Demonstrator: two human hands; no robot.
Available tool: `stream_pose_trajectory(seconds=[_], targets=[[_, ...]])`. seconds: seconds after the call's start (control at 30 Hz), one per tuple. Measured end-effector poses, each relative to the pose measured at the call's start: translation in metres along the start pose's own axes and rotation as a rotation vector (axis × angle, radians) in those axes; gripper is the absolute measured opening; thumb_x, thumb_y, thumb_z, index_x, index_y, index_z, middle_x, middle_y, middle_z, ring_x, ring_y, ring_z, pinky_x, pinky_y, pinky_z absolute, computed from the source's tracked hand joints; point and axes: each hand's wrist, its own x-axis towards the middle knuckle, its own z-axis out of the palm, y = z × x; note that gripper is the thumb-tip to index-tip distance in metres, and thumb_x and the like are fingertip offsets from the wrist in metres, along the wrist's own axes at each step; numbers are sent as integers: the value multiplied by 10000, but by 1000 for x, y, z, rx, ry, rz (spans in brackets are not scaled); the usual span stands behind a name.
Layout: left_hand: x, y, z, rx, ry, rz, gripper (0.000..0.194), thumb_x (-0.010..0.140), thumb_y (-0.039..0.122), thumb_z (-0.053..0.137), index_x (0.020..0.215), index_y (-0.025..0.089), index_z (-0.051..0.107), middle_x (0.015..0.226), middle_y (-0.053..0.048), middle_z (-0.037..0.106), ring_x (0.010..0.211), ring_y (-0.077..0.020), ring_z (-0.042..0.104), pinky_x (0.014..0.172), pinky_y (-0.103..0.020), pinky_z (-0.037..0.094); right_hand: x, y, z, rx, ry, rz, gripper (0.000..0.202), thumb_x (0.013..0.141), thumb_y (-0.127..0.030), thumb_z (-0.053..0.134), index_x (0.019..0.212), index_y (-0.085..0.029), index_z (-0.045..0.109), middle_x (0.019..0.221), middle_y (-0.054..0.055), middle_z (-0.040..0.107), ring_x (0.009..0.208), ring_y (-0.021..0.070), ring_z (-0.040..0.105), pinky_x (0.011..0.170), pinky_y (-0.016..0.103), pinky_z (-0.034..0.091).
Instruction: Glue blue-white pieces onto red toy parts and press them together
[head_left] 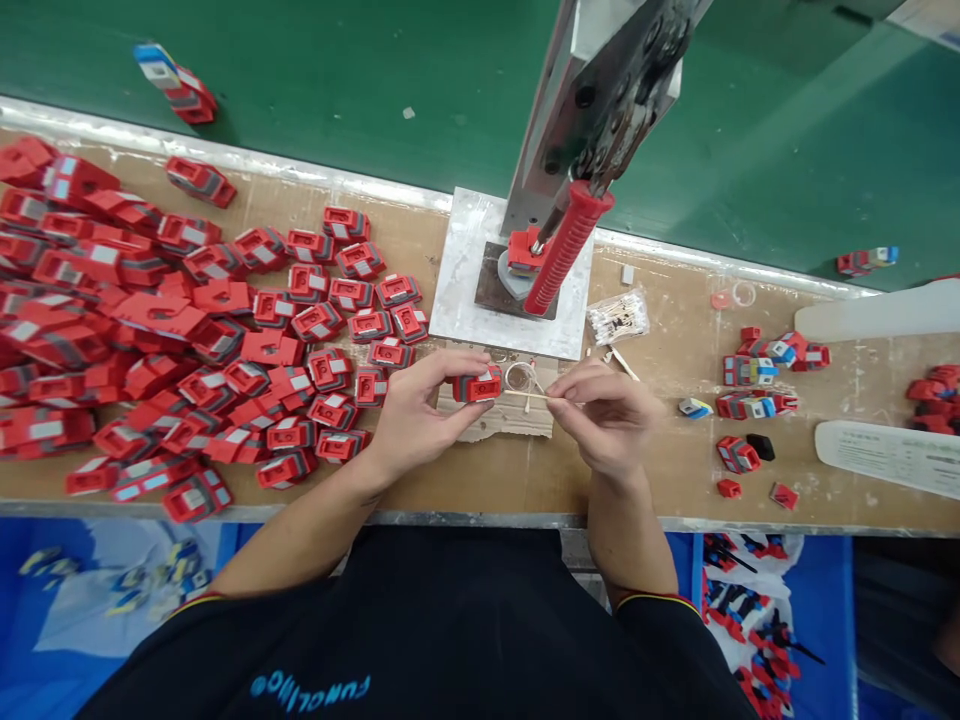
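Note:
My left hand (417, 408) grips a small red and grey plastic toy part (478, 386) between thumb and fingers, its hollow face turned up. In my right hand (606, 408) a thin cotton swab (528, 396) is pinched, pointing left at the part. Whether its tip touches the part I cannot tell. Beneath lies a piece of cardboard (517, 424) with a clear round dish (519, 376) on it. Just beyond my hands is a hand press with a red handle (568, 250); another red part (525, 250) sits under its ram.
A large heap of red toy parts (172, 320) covers the left of the bench. Right of the press lie a bag of cotton swabs (619, 318) and several coloured toy pieces (750, 370). Blue bins (829, 600) stand below the edge. Toys rest on the green surface (337, 90) behind.

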Motion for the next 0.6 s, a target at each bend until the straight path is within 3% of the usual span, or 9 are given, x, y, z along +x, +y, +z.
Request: stream_pose_trajectory(seconds=[0.23, 0.6], targets=[[-2, -2, 2, 19, -40, 52, 272, 846, 131, 834, 1097, 212, 769, 1163, -96, 818, 1102, -228, 794, 994, -353, 643, -2, 1, 16, 74, -70, 24, 143, 901, -140, 789, 873, -246, 697, 806, 6, 825, 703, 162, 777, 664, 307, 609], [0, 1, 1, 71, -39, 55, 228, 856, 167, 829, 1073, 210, 774, 1147, -91, 825, 1073, -232, 801, 973, -381, 663, 0, 1, 10, -5, -111, 13, 165, 885, -105, 776, 857, -246, 695, 786, 0, 817, 675, 157, 758, 650, 307, 601]])
